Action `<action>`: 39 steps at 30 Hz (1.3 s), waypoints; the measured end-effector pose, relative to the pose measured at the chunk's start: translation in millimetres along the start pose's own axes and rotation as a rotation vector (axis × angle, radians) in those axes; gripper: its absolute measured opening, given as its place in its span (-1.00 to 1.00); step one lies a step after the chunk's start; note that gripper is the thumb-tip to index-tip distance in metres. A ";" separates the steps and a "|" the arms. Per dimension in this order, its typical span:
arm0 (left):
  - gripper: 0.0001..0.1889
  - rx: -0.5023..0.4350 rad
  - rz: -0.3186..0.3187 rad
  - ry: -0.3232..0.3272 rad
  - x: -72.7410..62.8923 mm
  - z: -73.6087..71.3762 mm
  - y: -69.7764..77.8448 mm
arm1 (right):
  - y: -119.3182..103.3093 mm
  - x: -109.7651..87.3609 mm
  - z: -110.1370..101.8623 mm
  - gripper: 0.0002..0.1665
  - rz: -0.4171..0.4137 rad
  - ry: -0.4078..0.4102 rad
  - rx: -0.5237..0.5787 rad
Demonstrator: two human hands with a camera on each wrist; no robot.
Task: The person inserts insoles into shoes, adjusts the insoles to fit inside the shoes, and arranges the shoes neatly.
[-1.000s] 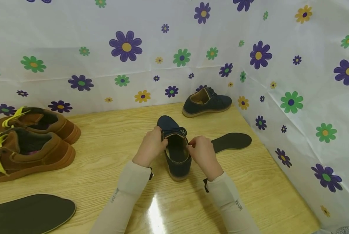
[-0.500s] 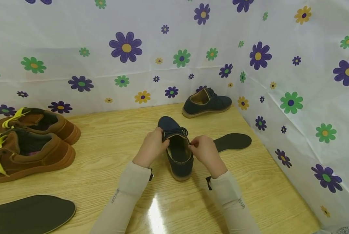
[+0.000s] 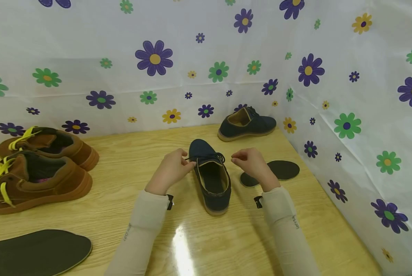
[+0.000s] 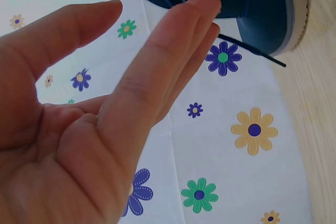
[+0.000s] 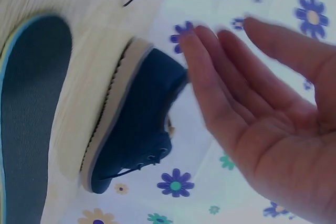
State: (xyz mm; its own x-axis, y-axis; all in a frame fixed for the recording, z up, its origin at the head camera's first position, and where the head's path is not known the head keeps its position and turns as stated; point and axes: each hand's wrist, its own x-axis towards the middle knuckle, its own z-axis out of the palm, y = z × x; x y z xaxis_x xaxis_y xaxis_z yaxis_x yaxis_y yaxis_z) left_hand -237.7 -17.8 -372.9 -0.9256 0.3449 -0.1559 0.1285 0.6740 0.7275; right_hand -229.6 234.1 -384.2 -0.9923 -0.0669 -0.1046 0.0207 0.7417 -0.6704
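A dark blue lace-up shoe (image 3: 213, 184) stands on the wooden table, its toe pointing away and its heel towards me. Its laces (image 3: 207, 157) are tied in a bow over the tongue. My left hand (image 3: 171, 170) hovers at the shoe's left side, and in the left wrist view its thumb is apart from nearly straight fingers, a lace end (image 4: 257, 53) showing beyond them. To the right of the shoe, apart from it, my right hand (image 3: 254, 165) holds nothing. The right wrist view shows its fingers loosely bent and the thumb spread away.
The matching blue shoe (image 3: 247, 124) stands at the back right corner. A black insole (image 3: 285, 170) lies partly behind my right hand. Brown shoes (image 3: 50, 188) with yellow laces are at the left, and another dark insole (image 3: 43, 249) lies at the front left. Flowered sheeting (image 3: 178, 23) lines the back and right.
Both hands have come off the shoe's opening, the left moving left and the right moving right. The shoe's collar and the right insole are now less covered. The view has shifted slightly.
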 end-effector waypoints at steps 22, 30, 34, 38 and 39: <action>-0.45 -0.090 -0.039 0.045 -3.0 -23.0 -18.4 | 22.1 106.4 -1.7 -0.58 -0.016 0.245 -0.551; -0.43 -0.098 -0.051 0.066 -5.9 -34.0 -21.2 | 17.7 121.7 -5.2 -0.60 -0.048 0.260 -0.625; -0.44 -0.107 -0.059 0.076 -8.1 -37.7 -23.2 | 12.9 125.4 -1.5 -0.61 -0.069 0.281 -0.618; -0.44 -0.119 -0.066 0.084 -9.3 -40.2 -26.3 | 3.0 128.6 8.1 -0.65 -0.113 0.304 -0.553; -0.44 -0.121 -0.067 0.085 -9.6 -40.8 -27.3 | -0.6 129.4 10.6 -0.66 -0.133 0.307 -0.536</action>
State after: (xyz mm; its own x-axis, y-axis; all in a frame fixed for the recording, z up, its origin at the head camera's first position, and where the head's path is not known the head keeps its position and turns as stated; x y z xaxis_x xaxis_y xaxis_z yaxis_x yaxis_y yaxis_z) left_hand -246.8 -66.2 -364.0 -0.9581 0.2417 -0.1535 0.0263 0.6081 0.7934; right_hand -356.7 217.9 -405.1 -0.9736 -0.0461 0.2235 -0.0907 0.9769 -0.1934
